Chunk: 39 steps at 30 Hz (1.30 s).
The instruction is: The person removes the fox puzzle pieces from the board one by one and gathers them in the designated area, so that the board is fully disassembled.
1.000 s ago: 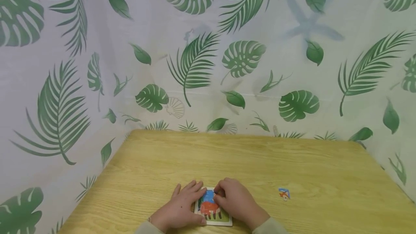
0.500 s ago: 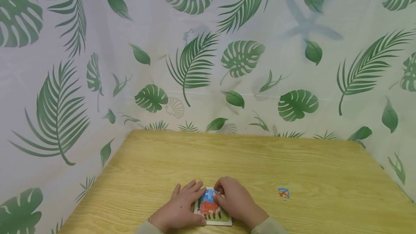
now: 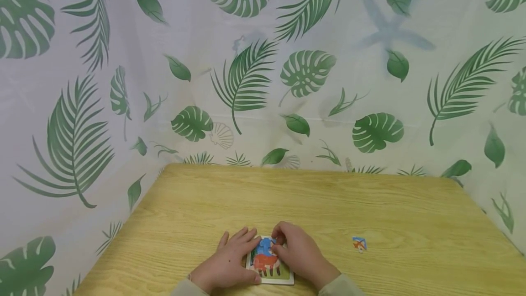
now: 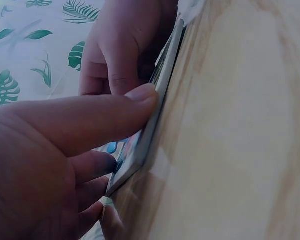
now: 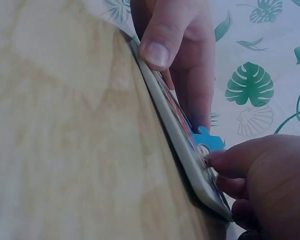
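One puzzle piece (image 5: 209, 142) pinched in right hand (image 3: 302, 251), over board (image 3: 279, 281).

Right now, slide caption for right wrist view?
Right hand pinches a blue-printed jigsaw piece at a flat, white-edged puzzle board; left hand rests on its edge.
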Each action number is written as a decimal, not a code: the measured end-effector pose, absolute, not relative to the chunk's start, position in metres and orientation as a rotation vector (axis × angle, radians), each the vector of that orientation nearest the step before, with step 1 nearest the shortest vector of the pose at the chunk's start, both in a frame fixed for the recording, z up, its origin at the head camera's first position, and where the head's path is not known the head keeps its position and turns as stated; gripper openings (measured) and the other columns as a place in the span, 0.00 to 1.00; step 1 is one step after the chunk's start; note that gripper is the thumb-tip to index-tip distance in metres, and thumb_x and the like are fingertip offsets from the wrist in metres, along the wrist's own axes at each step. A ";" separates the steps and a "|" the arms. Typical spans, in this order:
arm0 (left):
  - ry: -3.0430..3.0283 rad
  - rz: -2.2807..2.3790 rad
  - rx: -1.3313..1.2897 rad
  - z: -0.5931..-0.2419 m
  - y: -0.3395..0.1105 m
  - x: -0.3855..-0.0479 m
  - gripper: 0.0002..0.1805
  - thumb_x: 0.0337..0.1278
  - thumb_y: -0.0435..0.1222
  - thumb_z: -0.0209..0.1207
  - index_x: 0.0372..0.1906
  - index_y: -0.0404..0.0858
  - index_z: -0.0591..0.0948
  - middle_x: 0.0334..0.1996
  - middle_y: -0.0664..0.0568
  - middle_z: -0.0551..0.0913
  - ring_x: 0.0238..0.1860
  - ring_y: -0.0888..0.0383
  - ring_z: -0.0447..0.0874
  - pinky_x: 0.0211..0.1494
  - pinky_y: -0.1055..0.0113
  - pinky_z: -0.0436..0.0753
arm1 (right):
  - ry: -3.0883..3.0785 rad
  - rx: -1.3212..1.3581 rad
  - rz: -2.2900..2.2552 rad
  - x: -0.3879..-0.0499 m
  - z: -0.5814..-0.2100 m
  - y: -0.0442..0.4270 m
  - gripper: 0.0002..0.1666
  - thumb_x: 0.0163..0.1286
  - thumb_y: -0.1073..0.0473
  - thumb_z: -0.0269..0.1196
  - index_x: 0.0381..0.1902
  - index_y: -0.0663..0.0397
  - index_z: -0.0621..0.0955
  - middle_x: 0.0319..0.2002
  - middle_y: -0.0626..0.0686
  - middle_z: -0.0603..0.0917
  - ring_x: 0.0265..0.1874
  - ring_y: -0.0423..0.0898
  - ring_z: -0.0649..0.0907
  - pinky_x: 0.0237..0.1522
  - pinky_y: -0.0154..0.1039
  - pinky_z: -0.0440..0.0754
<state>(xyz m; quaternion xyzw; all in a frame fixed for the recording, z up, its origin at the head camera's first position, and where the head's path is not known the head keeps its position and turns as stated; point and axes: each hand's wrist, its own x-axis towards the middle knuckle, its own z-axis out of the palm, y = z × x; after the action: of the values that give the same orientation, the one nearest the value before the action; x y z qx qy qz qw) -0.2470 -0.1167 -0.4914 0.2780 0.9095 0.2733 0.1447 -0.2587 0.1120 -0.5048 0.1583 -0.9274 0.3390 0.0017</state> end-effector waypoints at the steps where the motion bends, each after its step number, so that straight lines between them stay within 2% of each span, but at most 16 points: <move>1: 2.620 0.789 0.801 -0.492 -0.117 -0.247 0.51 0.49 0.58 0.70 0.77 0.44 0.67 0.79 0.51 0.56 0.80 0.46 0.46 0.74 0.34 0.37 | -2.906 0.491 1.086 -0.259 -0.506 0.112 0.10 0.66 0.54 0.71 0.39 0.42 0.79 0.30 0.38 0.77 0.29 0.38 0.75 0.34 0.39 0.75; 9: 2.604 0.809 0.804 -0.492 -0.118 -0.248 0.51 0.50 0.59 0.70 0.78 0.44 0.66 0.80 0.51 0.56 0.80 0.46 0.45 0.74 0.34 0.36 | -2.842 0.431 1.336 -0.260 -0.508 0.115 0.03 0.72 0.52 0.66 0.38 0.41 0.81 0.32 0.39 0.80 0.31 0.40 0.78 0.36 0.38 0.77; 16: 2.613 0.804 0.809 -0.490 -0.120 -0.248 0.50 0.51 0.59 0.69 0.78 0.45 0.66 0.80 0.51 0.55 0.80 0.46 0.45 0.74 0.34 0.36 | -2.762 0.349 1.513 -0.261 -0.505 0.119 0.04 0.74 0.53 0.63 0.38 0.43 0.82 0.34 0.41 0.83 0.34 0.43 0.79 0.39 0.39 0.78; 30: 2.634 0.800 0.796 -0.493 -0.118 -0.248 0.50 0.48 0.57 0.71 0.77 0.46 0.67 0.79 0.53 0.57 0.80 0.48 0.46 0.74 0.34 0.37 | -2.733 0.147 1.399 -0.266 -0.509 0.154 0.05 0.71 0.57 0.64 0.33 0.40 0.82 0.30 0.40 0.82 0.31 0.42 0.79 0.38 0.40 0.78; 39: 2.631 0.815 0.794 -0.492 -0.118 -0.247 0.50 0.47 0.56 0.72 0.77 0.47 0.67 0.79 0.54 0.58 0.80 0.49 0.46 0.74 0.35 0.37 | -2.760 0.101 1.321 -0.267 -0.506 0.180 0.05 0.71 0.56 0.63 0.33 0.42 0.83 0.30 0.43 0.82 0.30 0.44 0.78 0.36 0.40 0.77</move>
<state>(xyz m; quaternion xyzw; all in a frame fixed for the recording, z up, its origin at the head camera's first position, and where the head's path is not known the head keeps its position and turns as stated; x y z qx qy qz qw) -0.2472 -0.1184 -0.4922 0.2745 0.9091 0.2816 0.1373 -0.2670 0.1796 -0.5056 0.0330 -0.9009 0.4310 0.0400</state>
